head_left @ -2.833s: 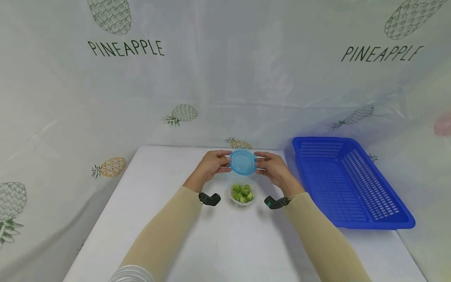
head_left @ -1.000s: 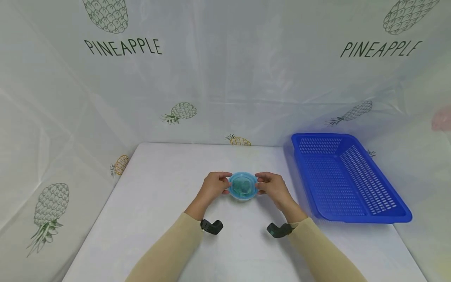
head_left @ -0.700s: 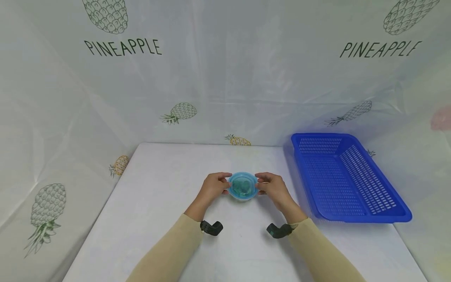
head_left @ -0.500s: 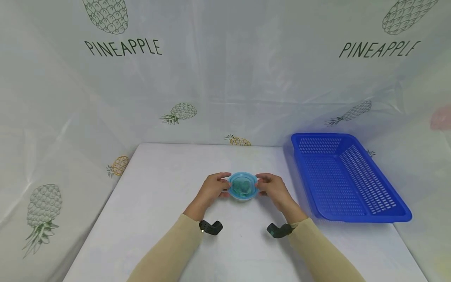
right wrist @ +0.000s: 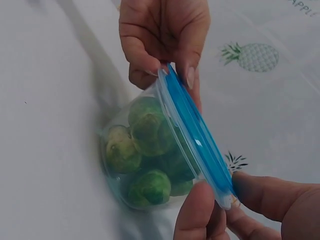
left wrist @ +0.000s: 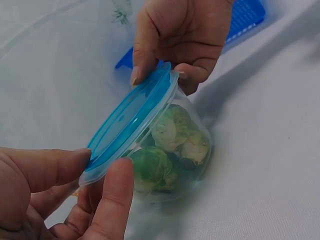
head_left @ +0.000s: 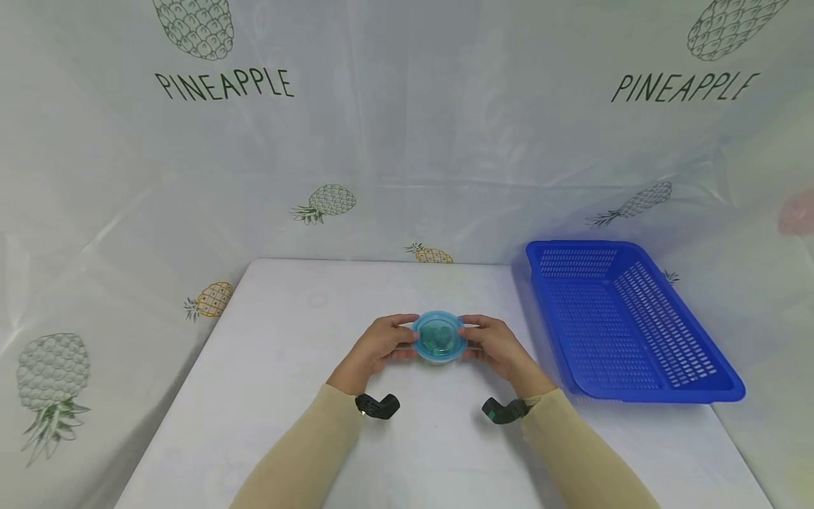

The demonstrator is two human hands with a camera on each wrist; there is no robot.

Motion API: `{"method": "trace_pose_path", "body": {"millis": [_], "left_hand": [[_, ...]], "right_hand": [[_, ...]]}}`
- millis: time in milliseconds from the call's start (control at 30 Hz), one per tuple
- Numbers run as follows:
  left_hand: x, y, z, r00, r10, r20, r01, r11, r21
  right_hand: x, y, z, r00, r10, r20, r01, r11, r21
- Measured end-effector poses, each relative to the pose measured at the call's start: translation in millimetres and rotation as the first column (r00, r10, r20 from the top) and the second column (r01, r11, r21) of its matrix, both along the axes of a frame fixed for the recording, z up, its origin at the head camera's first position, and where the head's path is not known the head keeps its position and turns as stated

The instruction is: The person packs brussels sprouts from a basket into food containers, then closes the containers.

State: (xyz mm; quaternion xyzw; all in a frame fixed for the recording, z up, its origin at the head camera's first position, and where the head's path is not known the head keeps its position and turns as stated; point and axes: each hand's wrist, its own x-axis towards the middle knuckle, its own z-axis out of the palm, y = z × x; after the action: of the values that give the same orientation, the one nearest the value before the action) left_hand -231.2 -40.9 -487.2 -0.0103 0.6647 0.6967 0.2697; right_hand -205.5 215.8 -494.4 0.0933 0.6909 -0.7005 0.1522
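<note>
A clear round plastic food container [right wrist: 115,195] sits on the white table, with several Brussels sprouts [right wrist: 150,187] inside. Over its mouth lies a translucent blue lid [head_left: 439,338]. From the left, my left hand [head_left: 380,345] pinches the edge, its thumb on the lid and other fingers under the container's rim. My right hand [head_left: 501,346] grips the opposite edge the same way. In the wrist views the blue lid edge runs along the clear rim, with a thin line between them.
A blue plastic basket [head_left: 604,332] with slotted sides stands at the right of the table [head_left: 305,304]. A white sheet [head_left: 458,127] printed with pineapples hangs behind and at both sides.
The lid, earlier held up behind the uncovered container, has come down toward me onto it. Lately both hands have shifted slightly, with fingers reaching further under the rim.
</note>
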Motion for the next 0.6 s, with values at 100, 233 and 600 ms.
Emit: {"method": "trace_pose_path", "body": {"millis": [100,233,600], "left_hand": [[-0.7,-0.2,0.2,1.000,-0.002,0.013,0.001,1.000,0.016],[-1.6,-0.2,0.3,1.000,-0.004,0.022,0.004,1.000,0.019],[-1.5,1.8,1.2,1.000,0.002,0.026,-0.003,1.000,0.028]], "right_hand": [[-2.1,3.2,0.4,1.000,0.028,0.010,-0.028,1.000,-0.010],[-4.6,6.8,1.4,0.997,0.076,0.014,-0.076,0.997,-0.012],[-9.7,10.7,1.4,0.993,0.116,0.019,-0.114,0.991,-0.077]]}}
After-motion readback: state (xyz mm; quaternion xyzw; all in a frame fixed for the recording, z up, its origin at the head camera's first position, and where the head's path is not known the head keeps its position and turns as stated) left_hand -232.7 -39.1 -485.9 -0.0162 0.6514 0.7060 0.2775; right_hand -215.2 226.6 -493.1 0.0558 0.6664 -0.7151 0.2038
